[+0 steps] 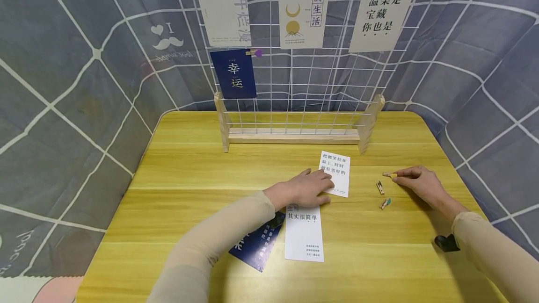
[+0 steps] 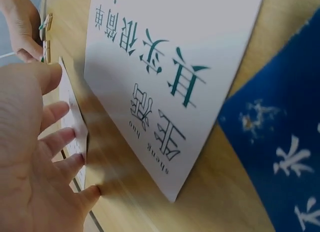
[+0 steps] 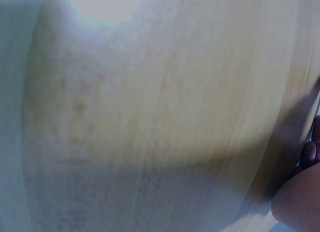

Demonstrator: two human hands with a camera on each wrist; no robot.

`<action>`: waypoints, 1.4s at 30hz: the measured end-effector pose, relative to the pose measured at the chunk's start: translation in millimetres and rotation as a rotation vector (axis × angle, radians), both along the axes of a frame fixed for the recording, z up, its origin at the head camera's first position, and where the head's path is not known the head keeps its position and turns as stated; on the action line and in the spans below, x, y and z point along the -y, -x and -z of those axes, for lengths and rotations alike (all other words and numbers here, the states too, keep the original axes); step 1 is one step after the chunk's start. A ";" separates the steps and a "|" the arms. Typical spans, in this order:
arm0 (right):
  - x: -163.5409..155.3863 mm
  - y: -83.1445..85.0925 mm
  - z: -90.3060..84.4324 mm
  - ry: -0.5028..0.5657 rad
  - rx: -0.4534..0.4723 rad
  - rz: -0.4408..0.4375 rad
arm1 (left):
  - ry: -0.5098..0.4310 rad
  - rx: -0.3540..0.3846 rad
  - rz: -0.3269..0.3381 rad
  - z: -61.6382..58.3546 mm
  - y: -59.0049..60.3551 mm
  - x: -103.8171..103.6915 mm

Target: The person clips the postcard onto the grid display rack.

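Observation:
My left hand [image 1: 309, 188] lies with spread fingers over the lower left of a white card [image 1: 337, 164] with black characters. In the left wrist view the fingertips [image 2: 76, 161] are at that card's edge. At the right, my right hand [image 1: 423, 185] pinches a small wooden clothespin [image 1: 387, 174] with a yellow end between thumb and finger. A plain clothespin [image 1: 380, 188] and one with a green end [image 1: 385, 204] lie beside it. A second white card [image 1: 304, 242] and a dark blue card [image 1: 258, 256], partly hidden by my sleeve, lie nearer me.
A white wire grid [image 1: 294, 85] on a wooden stand [image 1: 294, 139] rises at the table's back. Clipped to it are several cards, among them a blue one [image 1: 233, 74] held by a purple-ended clothespin [image 1: 255, 53]. Grey checked curtain [image 1: 76, 83] surrounds the wooden table [image 1: 177, 167].

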State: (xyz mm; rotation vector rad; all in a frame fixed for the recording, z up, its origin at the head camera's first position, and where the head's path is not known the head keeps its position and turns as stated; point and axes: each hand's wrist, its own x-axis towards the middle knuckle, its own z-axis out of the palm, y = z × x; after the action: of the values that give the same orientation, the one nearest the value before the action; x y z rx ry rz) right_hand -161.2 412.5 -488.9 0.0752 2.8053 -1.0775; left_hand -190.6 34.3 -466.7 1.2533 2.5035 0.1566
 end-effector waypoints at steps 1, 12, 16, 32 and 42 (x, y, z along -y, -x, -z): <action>-0.3 0.1 0.6 0.004 0.005 0.003 | -0.007 -0.010 -0.010 1.2 -0.2 -0.8; 1.1 -3.0 -0.1 0.023 -0.018 -0.004 | 0.089 -0.090 -0.406 5.5 -8.2 -22.3; 2.6 -6.4 0.8 -0.039 -0.102 -0.003 | 0.142 -0.111 -0.514 4.5 -7.5 -30.1; 7.4 -7.0 10.1 -0.125 -0.281 0.008 | 0.184 -0.102 -0.548 5.3 -4.4 -44.1; 10.1 -4.5 4.6 -0.032 -0.118 0.053 | 0.062 0.113 -0.607 8.6 9.7 -50.9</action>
State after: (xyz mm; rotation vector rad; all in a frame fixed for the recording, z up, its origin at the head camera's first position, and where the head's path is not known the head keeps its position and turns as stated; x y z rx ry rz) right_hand -156.7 402.4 -493.5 0.0932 2.9423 -1.0821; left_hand -200.3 85.2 -475.4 0.4143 2.6810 0.2791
